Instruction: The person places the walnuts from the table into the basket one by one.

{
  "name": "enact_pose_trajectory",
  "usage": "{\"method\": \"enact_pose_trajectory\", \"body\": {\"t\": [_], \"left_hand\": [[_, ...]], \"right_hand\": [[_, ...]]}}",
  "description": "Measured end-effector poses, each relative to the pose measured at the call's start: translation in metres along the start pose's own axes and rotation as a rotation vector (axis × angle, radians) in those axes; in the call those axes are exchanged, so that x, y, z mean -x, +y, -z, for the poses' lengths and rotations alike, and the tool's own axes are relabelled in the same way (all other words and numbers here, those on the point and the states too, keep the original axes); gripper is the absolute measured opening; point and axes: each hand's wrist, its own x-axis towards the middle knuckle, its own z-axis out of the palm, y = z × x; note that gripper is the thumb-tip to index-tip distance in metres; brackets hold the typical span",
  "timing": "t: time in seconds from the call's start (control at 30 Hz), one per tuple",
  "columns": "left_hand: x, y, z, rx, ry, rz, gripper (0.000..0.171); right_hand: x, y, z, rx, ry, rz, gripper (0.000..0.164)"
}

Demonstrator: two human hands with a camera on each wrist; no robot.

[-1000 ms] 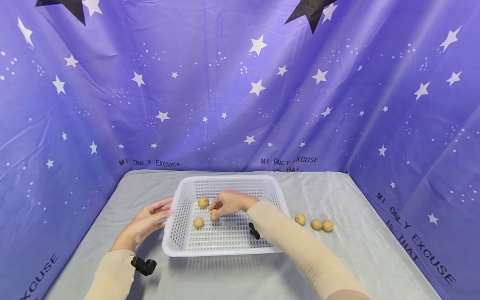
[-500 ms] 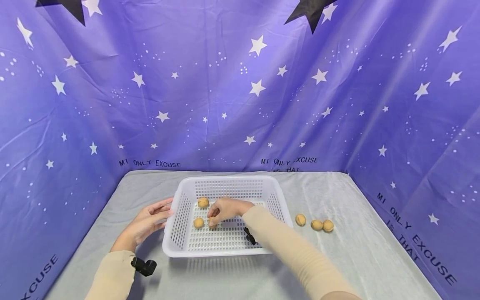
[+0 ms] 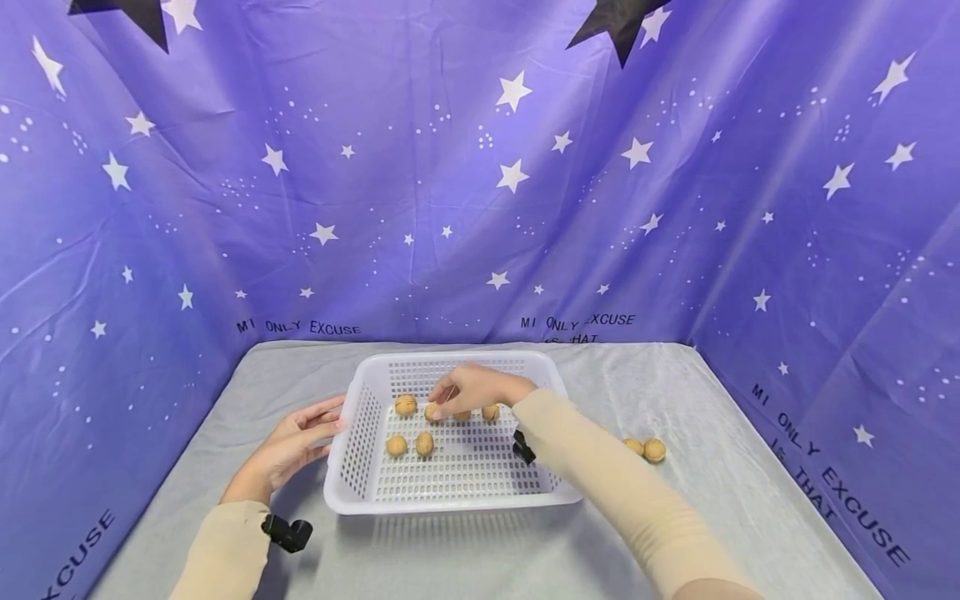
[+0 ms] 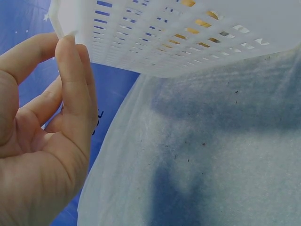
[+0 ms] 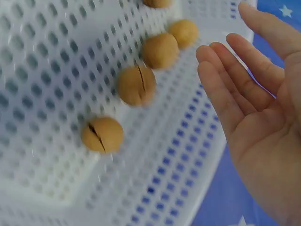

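Right wrist view: right hand (image 5: 265, 120), fingers apart, empty, beside walnuts (image 5: 136, 85) in basket (image 3: 450, 506); row parallels desk's (image 3: 750, 500) far edge.

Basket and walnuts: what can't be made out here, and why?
- Head view: the right sleeve hides part of the basket on its right side.
- Head view: the right hand covers the upper part of the walnut beneath it.
- Right wrist view: the top edge cuts off the uppermost walnut.
- Left wrist view: the basket wall reduces walnuts to orange patches, uncountable.
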Motion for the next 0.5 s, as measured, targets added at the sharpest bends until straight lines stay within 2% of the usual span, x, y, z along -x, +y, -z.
{"method": "enact_pose_trajectory", "body": {"t": [0.23, 0.5], "left_hand": [[0.001, 0.0, -0.001, -0.007, -0.003, 0.005, 0.069], [0.001, 0.001, 0.0, 0.003, -0.005, -0.003, 0.069]], "right_hand": [[0.029, 0.012, 0.028, 0.016, 0.055, -0.006, 0.043], [0.082, 0.04, 0.058, 0.07, 0.171, -0.028, 0.042]]}}
